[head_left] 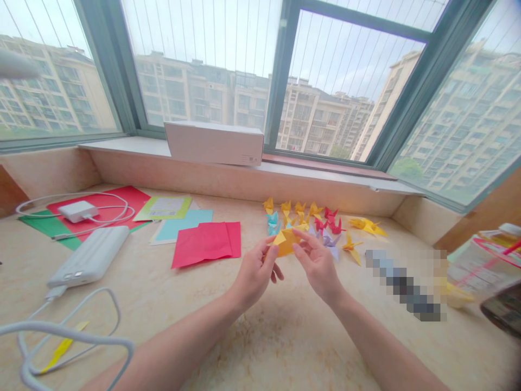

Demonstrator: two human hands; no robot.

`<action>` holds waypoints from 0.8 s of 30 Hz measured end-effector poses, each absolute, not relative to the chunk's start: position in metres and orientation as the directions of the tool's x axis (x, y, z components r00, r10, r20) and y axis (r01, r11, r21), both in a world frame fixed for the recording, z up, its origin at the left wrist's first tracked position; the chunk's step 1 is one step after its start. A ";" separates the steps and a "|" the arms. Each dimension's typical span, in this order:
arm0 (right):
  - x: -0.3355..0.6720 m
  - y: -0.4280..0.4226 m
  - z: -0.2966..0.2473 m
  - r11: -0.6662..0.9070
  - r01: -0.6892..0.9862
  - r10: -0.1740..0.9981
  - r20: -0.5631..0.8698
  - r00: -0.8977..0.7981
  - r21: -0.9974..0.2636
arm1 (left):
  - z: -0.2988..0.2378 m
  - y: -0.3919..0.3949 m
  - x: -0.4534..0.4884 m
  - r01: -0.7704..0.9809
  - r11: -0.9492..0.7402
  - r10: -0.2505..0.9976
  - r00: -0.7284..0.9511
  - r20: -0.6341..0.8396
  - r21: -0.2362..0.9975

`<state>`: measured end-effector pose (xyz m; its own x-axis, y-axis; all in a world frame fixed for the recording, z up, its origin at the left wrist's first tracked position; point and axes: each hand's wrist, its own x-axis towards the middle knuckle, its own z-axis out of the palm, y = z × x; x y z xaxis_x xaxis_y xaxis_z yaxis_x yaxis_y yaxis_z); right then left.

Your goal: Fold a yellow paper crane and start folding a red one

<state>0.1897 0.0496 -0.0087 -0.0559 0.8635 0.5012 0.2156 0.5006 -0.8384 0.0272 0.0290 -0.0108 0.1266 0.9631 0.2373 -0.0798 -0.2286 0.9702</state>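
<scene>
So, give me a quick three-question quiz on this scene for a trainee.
1. True or false: the left hand and right hand both touch the yellow folded paper.
2. What colour are the loose paper sheets left of the paper cranes?
3. What stands on the window ledge? A: a white cardboard box; B: a power bank; C: a wall charger.

Key: 1 true; 2 red; 3 A.

bright daylight | from windows (342,81) | faint shadows | edges bowed (strongly)
</scene>
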 end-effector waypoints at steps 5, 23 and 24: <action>0.191 0.046 -0.005 0.619 0.482 0.732 0.678 -0.067 -0.620 | -0.008 0.030 0.027 -0.109 -0.235 0.966 0.083 0.245 0.966; 0.194 0.037 0.003 0.802 0.593 0.454 0.721 -0.524 -0.074 | -0.011 0.030 0.029 -0.295 -0.137 0.974 0.131 0.182 0.946; 0.194 0.037 0.002 0.809 0.582 0.452 0.725 -0.519 -0.088 | -0.011 0.030 0.030 -0.304 -0.130 0.972 0.147 0.181 0.944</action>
